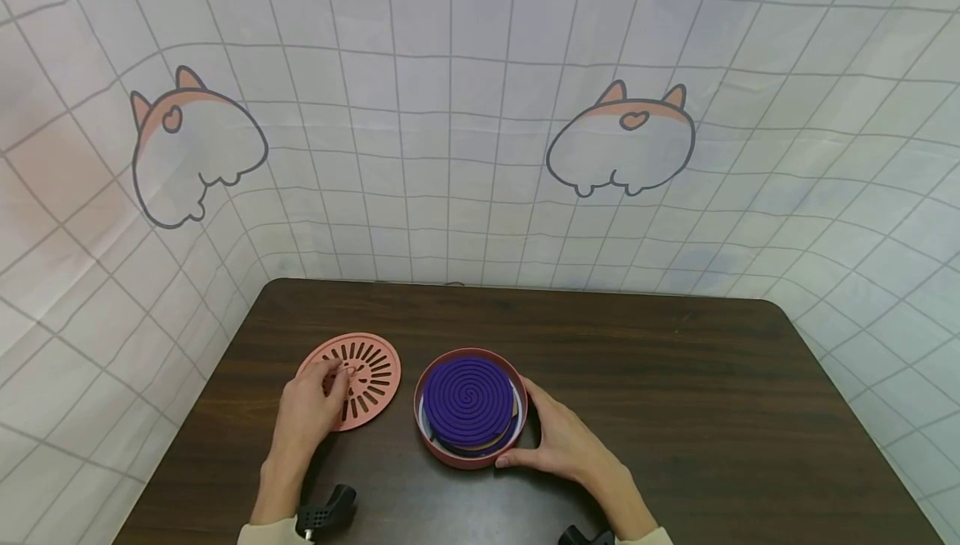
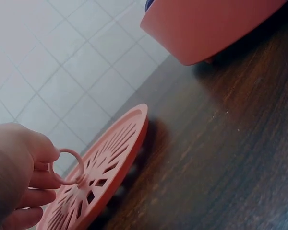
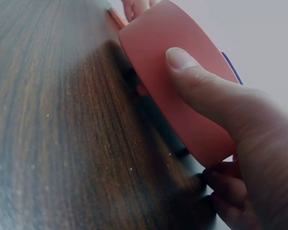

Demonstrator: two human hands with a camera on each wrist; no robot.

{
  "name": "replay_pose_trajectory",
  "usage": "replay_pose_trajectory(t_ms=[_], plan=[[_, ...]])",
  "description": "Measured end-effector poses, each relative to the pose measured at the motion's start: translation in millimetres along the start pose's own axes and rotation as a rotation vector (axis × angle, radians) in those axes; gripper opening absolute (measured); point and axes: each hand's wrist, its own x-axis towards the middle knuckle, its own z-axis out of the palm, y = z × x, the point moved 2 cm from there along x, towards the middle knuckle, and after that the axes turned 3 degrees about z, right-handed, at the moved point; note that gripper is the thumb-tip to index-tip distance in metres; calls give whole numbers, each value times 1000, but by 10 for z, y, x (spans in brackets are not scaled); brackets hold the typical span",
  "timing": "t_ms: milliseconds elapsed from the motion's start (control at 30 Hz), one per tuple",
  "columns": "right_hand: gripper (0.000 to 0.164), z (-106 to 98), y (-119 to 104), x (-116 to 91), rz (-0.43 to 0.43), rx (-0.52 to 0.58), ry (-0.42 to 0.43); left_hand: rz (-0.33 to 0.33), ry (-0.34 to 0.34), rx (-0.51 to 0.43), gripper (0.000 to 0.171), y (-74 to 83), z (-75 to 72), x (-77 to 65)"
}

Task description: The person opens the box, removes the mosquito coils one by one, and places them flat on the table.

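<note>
A round pink mosquito coil box [image 1: 461, 460] stands on the table, with purple mosquito coils [image 1: 468, 402] stacked inside it. My right hand [image 1: 561, 438] grips its right side, thumb on the near wall and fingers round toward the far side; the right wrist view shows the thumb [image 3: 197, 79] flat against the wall. Left of the box is its pink slotted lid [image 1: 375, 405], which has a small ring [image 2: 71, 151] at its centre. My left hand [image 1: 311, 403] pinches that ring. Whether the lid touches the table or hangs just over it, I cannot tell.
A dark wood-grain table [image 1: 675, 395] carries everything. Behind and at both sides hangs a white gridded curtain [image 1: 480, 137] with cartoon animal prints. Black wrist cameras [image 1: 330, 512] sit on both forearms.
</note>
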Motion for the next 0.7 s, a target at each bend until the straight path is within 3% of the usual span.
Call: replay_pose_trajectory(t_ms=[267,500,700], plan=[[121,5,15,6,3,-9,-4,-22,-8,-24,41,41,-32,18],[121,2,16,1,0,-10,-4,6,22,-55,41,110,-57,11],[122,-4,6,-4,-4,-10,-3,68,39,-91,41,227,-79,22]])
